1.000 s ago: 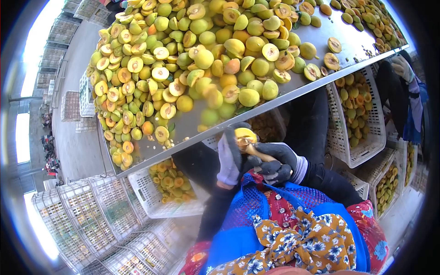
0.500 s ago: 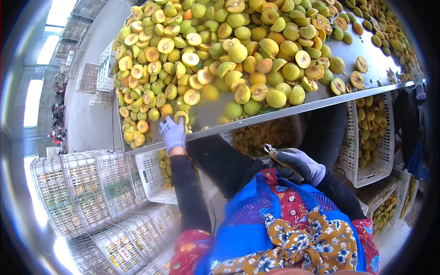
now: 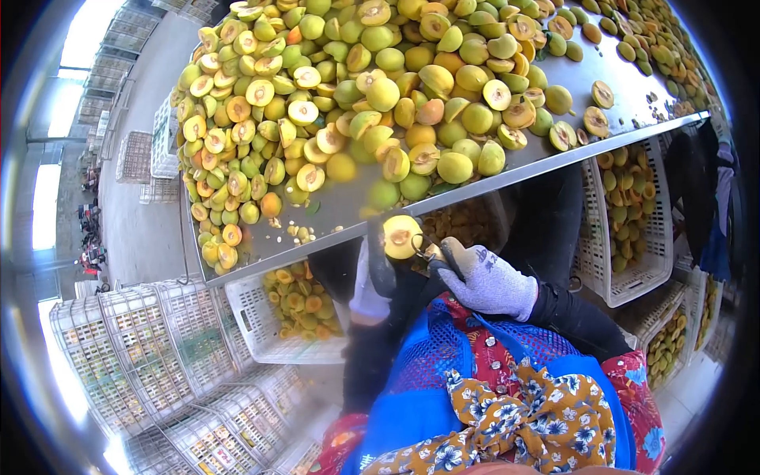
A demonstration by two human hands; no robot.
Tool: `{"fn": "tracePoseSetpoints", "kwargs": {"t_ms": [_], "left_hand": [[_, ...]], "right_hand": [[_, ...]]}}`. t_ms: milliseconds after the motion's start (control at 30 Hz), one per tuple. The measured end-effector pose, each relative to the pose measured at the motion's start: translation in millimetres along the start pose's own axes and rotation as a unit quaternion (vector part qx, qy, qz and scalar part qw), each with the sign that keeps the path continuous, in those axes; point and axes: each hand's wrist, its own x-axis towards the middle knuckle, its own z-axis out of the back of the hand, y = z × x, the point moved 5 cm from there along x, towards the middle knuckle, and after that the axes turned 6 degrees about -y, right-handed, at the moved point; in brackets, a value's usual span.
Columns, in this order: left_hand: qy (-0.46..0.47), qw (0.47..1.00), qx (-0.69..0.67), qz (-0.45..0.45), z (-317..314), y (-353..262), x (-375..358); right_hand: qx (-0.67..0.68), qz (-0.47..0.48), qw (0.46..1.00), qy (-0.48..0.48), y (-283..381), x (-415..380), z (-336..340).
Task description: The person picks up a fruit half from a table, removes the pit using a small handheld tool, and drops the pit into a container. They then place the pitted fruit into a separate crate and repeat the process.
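My left hand (image 3: 374, 273), in a glove, holds a yellow halved fruit (image 3: 401, 236) with its cut face and pit toward me, just below the table edge. My right hand (image 3: 487, 277), in a grey glove, grips a small pitting tool (image 3: 435, 252) whose tip touches the fruit. Both hands are close to my chest, above my blue mesh apron (image 3: 443, 356). A big heap of whole and halved yellow-green fruit (image 3: 356, 103) covers the steel table (image 3: 332, 214) in front of me.
White plastic crates of halved fruit stand under the table at the left (image 3: 293, 317) and right (image 3: 633, 214). Stacks of empty crates (image 3: 142, 356) fill the lower left. Loose pits (image 3: 297, 232) lie near the table's edge. Another person's dark sleeve (image 3: 704, 190) hangs at the far right.
My left hand has come back from the table's left edge with a fruit half. My right hand has risen with the tool and now meets that fruit.
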Motion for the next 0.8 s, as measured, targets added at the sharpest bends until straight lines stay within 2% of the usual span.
{"fn": "tracePoseSetpoints", "kwargs": {"t_ms": [67, 100, 133, 167, 267, 333, 367, 400, 433, 467, 500, 533, 567, 600, 667, 700, 733, 767, 800], "left_hand": [[0.008, 1.000, 0.001, 0.016, -30.8, -2.7, -13.1], [0.025, 0.985, 0.147, -0.084, -42.8, -17.0, -20.0], [0.042, 0.940, 0.286, -0.183, -55.1, -28.7, -28.6], [0.058, 0.864, 0.417, -0.277, -65.2, -34.6, -35.3], [0.024, 0.777, 0.487, -0.399, -70.4, -32.1, -38.8], [-0.027, 0.880, 0.380, -0.283, -58.9, -17.6, -30.6], [-0.049, 0.932, 0.288, -0.215, -54.1, -6.2, -24.4], [-0.070, 0.968, 0.192, -0.142, -51.8, 4.8, -19.7], [-0.071, 0.962, 0.207, -0.165, -56.0, 6.2, -19.8], [-0.073, 0.954, 0.222, -0.188, -59.9, 6.9, -20.0], [-0.076, 0.945, 0.237, -0.211, -62.5, 6.8, -20.6], [-0.059, 0.948, 0.229, -0.214, -64.9, 8.0, -20.3], [-0.043, 0.949, 0.222, -0.217, -67.0, 7.9, -19.5], [-0.026, 0.951, 0.216, -0.221, -68.5, 7.0, -18.9], [0.003, 0.919, 0.318, -0.234, -66.9, 9.3, -14.9], [0.028, 0.793, 0.480, -0.374, -61.9, 8.0, -16.8], [0.000, 0.618, 0.593, -0.515, -55.1, 8.7, -21.7], [-0.023, 0.751, 0.558, -0.352, -43.2, 3.1, -16.4], [-0.089, 0.850, 0.451, -0.257, -16.5, 2.0, -11.6]], "right_hand": [[-0.008, 0.001, 1.000, -0.009, -5.6, -1.4, -3.6], [-0.016, -0.002, 1.000, -0.011, -6.8, -2.5, -3.6], [-0.024, -0.005, 1.000, -0.013, -7.9, -3.8, -3.2], [-0.034, -0.001, 0.999, -0.013, -8.4, -4.9, -3.0], [-0.027, 0.003, 0.999, -0.023, -8.3, -8.1, -2.2], [0.023, -0.003, 0.999, -0.039, -7.7, -9.8, -1.0], [0.072, 0.025, 0.996, -0.051, -11.1, -9.2, -3.2], [0.119, 0.054, 0.989, -0.064, -20.0, -7.7, -8.4], [0.165, 0.082, 0.980, -0.074, -25.1, -8.9, -9.4], [0.357, -0.044, 0.933, 0.024, -32.1, -9.7, -9.7], [0.526, -0.167, 0.825, 0.121, -30.3, -13.8, -4.4], [0.662, -0.278, 0.664, 0.210, -24.7, -21.5, -5.5], [0.732, -0.307, 0.561, 0.237, -21.8, -26.8, -11.0], [0.826, -0.270, 0.365, 0.334, -21.1, -26.7, -18.8], [0.868, -0.272, 0.247, 0.333, -27.4, -31.0, -23.5], [0.848, -0.260, 0.353, 0.297, -30.6, -34.3, -24.0], [0.819, -0.245, 0.452, 0.255, -31.4, -38.0, -20.6], [0.811, -0.210, 0.461, 0.293, -18.4, -37.0, -10.7], [0.789, -0.224, 0.505, 0.270, -21.7, -34.5, -7.1]]}}
